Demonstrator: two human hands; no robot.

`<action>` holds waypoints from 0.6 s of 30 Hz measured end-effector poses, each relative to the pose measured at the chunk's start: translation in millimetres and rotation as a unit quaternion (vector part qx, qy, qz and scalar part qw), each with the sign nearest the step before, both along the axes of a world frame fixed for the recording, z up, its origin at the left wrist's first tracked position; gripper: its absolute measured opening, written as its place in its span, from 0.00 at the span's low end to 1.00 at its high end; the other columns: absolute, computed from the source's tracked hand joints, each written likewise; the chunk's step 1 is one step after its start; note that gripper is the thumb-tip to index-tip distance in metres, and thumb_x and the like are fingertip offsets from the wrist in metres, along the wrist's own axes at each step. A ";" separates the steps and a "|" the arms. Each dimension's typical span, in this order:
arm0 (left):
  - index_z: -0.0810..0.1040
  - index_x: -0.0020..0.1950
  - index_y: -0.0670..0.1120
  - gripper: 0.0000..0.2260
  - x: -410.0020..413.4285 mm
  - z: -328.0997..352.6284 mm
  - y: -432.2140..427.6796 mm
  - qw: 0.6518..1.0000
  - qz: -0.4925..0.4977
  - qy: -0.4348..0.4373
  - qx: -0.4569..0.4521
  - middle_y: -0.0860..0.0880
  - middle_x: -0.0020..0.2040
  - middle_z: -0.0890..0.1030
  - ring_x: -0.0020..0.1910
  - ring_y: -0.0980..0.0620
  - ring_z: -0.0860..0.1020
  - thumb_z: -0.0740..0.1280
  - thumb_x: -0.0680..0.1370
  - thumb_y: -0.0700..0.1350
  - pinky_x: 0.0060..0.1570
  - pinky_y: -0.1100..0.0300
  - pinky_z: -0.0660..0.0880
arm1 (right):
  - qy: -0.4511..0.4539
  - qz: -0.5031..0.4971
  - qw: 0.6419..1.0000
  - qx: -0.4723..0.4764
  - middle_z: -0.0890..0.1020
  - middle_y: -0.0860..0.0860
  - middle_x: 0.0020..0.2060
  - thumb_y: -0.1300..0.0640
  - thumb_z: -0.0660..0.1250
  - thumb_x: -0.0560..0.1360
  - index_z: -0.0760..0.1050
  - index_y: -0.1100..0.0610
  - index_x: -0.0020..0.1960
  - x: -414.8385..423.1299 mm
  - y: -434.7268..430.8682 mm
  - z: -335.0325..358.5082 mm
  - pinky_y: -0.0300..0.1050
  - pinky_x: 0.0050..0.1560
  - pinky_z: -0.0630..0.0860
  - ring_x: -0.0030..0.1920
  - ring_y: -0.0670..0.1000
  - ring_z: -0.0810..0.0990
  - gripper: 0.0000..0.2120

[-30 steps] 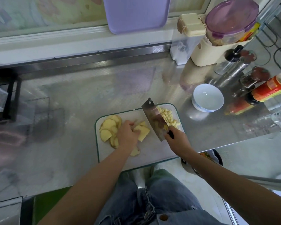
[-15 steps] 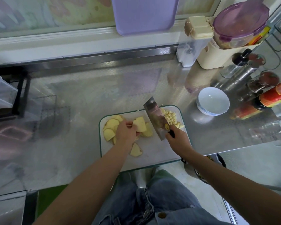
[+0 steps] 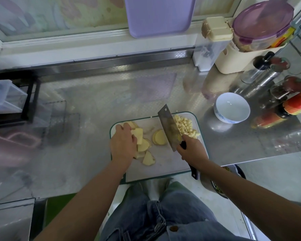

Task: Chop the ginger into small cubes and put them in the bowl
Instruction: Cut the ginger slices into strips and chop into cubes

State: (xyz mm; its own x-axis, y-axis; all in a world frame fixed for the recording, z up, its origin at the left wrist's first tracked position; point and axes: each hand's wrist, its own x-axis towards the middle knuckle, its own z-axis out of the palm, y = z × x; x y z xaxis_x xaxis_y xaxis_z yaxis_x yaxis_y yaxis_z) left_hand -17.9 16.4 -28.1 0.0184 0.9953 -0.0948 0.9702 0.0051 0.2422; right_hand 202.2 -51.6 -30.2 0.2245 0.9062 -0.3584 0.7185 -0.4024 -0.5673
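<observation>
A white cutting board (image 3: pixel 165 166) with a green rim lies at the steel counter's front edge. Pale yellow ginger slices (image 3: pixel 159 137) lie on its left half, and a heap of small ginger cubes (image 3: pixel 184 125) sits at its far right corner. My left hand (image 3: pixel 123 142) is closed on a few stacked ginger slices (image 3: pixel 139 134) at the board's left. My right hand (image 3: pixel 192 149) grips the black handle of a cleaver (image 3: pixel 169 126), whose blade stands between the slices and the cubes. An empty white bowl (image 3: pixel 232 108) stands right of the board.
Sauce bottles (image 3: pixel 295 106), a pepper grinder and jars crowd the right side of the counter (image 3: pixel 87 110). A cream caddy with a purple-lidded container (image 3: pixel 261 26) stands at the back right, a lilac tray (image 3: pixel 159 15) leans at the window. A black rack (image 3: pixel 12 100) is at left.
My left hand set one slice down beside the blade, then moved left to the pile and closed on more slices. The cleaver has stayed in nearly the same place.
</observation>
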 end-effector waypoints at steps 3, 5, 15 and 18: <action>0.72 0.56 0.45 0.11 3.4 -1.8 -2.9 0.998 -0.047 0.005 0.044 0.45 0.53 0.71 0.47 0.48 0.73 0.66 0.76 0.46 0.42 0.56 0.72 | -0.056 0.047 0.997 0.003 0.76 0.54 0.31 0.54 0.64 0.75 0.66 0.57 0.43 -4.1 1.4 -0.3 0.47 0.33 0.73 0.32 0.56 0.78 0.09; 0.74 0.55 0.45 0.10 16.0 -5.1 -4.1 0.991 -0.123 -0.013 0.056 0.46 0.52 0.73 0.50 0.48 0.72 0.66 0.75 0.46 0.45 0.56 0.71 | -0.077 0.075 0.994 0.005 0.74 0.53 0.31 0.54 0.62 0.77 0.64 0.55 0.46 -6.8 1.6 -2.9 0.45 0.31 0.69 0.32 0.55 0.75 0.07; 0.73 0.57 0.43 0.14 60.0 -34.0 -10.6 0.988 -0.121 -0.081 -0.044 0.43 0.51 0.75 0.49 0.45 0.76 0.69 0.73 0.40 0.43 0.60 0.66 | -0.073 0.107 0.991 0.014 0.75 0.53 0.34 0.56 0.60 0.78 0.65 0.54 0.47 -13.8 -5.2 -7.0 0.44 0.33 0.70 0.34 0.55 0.75 0.03; 0.74 0.56 0.44 0.15 62.1 -34.7 -9.4 0.987 -0.109 -0.105 -0.062 0.43 0.52 0.75 0.50 0.45 0.76 0.73 0.72 0.41 0.46 0.58 0.69 | -0.079 0.113 0.990 0.014 0.74 0.52 0.33 0.56 0.60 0.78 0.64 0.53 0.47 -13.1 -6.8 -6.3 0.44 0.33 0.68 0.33 0.55 0.74 0.04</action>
State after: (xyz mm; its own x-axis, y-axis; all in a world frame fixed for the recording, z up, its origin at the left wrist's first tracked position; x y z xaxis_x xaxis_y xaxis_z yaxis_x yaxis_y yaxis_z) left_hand 44.2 7.0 -62.8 0.2621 0.9468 -0.1865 0.8802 -0.1553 0.4486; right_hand 189.2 -58.4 -36.4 0.0671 0.9488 -0.3087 0.8694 -0.2074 -0.4484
